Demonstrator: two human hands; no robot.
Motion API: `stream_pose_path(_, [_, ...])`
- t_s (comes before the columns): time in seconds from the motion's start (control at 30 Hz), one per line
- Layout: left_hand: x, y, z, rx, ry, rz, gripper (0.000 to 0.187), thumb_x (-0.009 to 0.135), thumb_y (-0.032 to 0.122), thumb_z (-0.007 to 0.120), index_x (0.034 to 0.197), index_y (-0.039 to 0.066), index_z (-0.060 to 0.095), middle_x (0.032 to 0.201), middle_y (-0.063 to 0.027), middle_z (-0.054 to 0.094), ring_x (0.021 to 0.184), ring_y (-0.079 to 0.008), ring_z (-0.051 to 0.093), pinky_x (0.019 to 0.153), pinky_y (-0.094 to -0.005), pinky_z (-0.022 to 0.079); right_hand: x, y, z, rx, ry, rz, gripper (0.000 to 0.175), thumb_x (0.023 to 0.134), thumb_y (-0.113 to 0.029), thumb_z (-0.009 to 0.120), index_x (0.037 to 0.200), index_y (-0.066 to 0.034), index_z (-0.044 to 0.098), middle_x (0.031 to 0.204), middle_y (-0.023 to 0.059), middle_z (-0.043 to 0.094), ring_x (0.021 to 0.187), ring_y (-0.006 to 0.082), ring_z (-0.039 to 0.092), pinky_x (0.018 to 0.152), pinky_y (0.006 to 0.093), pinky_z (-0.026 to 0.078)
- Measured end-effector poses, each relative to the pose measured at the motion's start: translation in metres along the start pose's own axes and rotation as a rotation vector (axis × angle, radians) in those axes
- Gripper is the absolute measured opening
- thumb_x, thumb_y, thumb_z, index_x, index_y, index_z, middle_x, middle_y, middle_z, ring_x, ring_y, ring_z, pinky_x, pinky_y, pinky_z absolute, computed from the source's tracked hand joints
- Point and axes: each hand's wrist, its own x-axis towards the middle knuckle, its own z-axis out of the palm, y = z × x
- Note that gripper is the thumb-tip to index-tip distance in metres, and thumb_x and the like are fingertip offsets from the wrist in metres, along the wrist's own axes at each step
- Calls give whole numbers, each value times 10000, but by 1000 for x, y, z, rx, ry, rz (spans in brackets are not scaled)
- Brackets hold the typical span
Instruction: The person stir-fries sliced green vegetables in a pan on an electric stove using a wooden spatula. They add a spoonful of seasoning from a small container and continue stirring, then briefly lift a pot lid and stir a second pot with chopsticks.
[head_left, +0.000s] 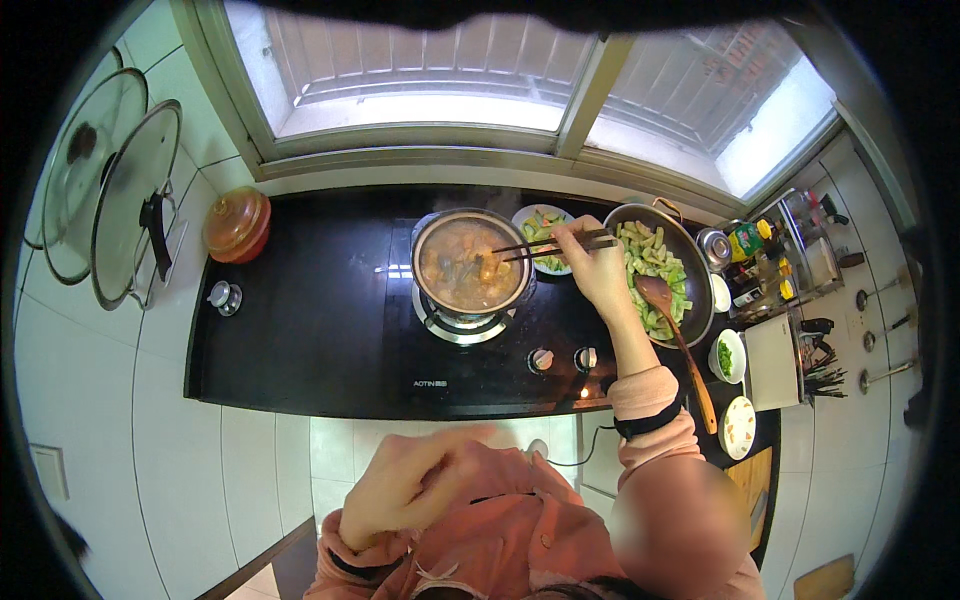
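My right hand (596, 262) holds a pair of dark chopsticks (525, 244), their tips over the pot at a piece of food. The clay pot (415, 262) sits on the lit-side gas burner (465, 334), filled with brownish stew (465, 262). Close by my right hand is a wok (705, 300) of cut green vegetables (649, 255), with a wooden spatula (686, 360) resting in it. Behind the chopsticks stands a plate of sliced vegetables (544, 221), partly hidden. My left hand (420, 480) hovers before my body, blurred, fingers curled; nothing shows in it.
At the left are a lidded orange-red pot (236, 225), a small metal-and-glass lid knob (225, 298) and glass lids (139, 202) on a wall rack. Rightward stand a bowl of chopped greens (726, 356), another bowl (737, 427), bottles (750, 262) and a knife block (776, 360).
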Motion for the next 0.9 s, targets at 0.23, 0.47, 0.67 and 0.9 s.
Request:
stream_pose_path(0.23, [8, -48, 29, 532, 101, 147, 211, 845, 84, 591, 1052, 78, 627, 744, -99, 643, 582, -255, 613, 504, -314, 474, -3, 8, 21, -226, -82, -275, 122, 830, -142, 652, 837, -23, 626, 713, 137, 615, 613, 240, 612, 633, 297, 480])
stream_pose_path(0.47, [6, -53, 31, 566, 81, 107, 199, 841, 86, 591, 1037, 84, 626, 798, -100, 660, 629, -276, 627, 523, -343, 487, -14, 19, 25, -208, -163, -171, 142, 817, -118, 640, 767, 8, 597, 678, 149, 620, 643, 293, 615, 605, 353, 477])
stream_pose_path(0.67, [14, -57, 36, 567, 66, 209, 231, 843, 112, 575, 1073, 101, 591, 752, -53, 636, 597, -239, 615, 472, -338, 462, -19, 23, 24, -93, -175, -65, 166, 836, -133, 642, 761, 9, 600, 619, 65, 596, 570, 127, 567, 542, 281, 449])
stream_pose_path(0.9, [14, -53, 36, 551, 23, 150, 210, 863, 114, 562, 1069, 96, 599, 767, -78, 633, 614, -268, 608, 515, -363, 473, -18, 28, 28, 138, -181, 80, 161, 870, -120, 620, 780, 13, 604, 699, 47, 612, 639, 112, 601, 573, 253, 517])
